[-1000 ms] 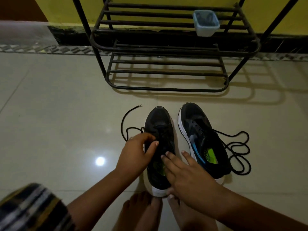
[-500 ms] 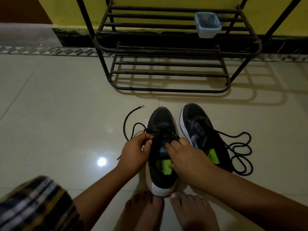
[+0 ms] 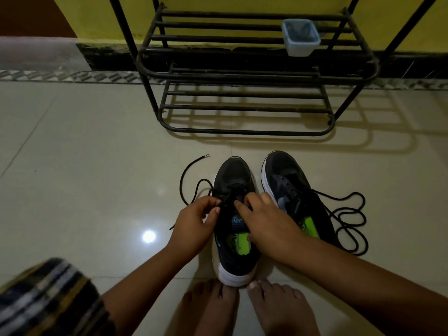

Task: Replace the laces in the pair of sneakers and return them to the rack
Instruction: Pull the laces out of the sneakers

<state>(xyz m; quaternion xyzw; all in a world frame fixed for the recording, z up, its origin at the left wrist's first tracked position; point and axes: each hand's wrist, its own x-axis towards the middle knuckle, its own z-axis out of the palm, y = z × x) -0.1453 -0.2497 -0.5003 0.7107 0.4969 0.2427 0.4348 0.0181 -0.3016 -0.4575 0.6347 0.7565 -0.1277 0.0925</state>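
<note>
Head view: both hands pinch the lace at the near sneaker's eyelets.

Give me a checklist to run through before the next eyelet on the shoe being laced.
1. Left hand pinches the lace: ok.
2. Right hand on the near sneaker at the eyelets: ok.
3. Lace tip free on the floor: ok.
4. Lace seated in the eyelets: cannot tell, fingers cover it.
5. Other sneaker laced: not ok, its lace lies loose.
6. Rack shelf free: ok.
</note>
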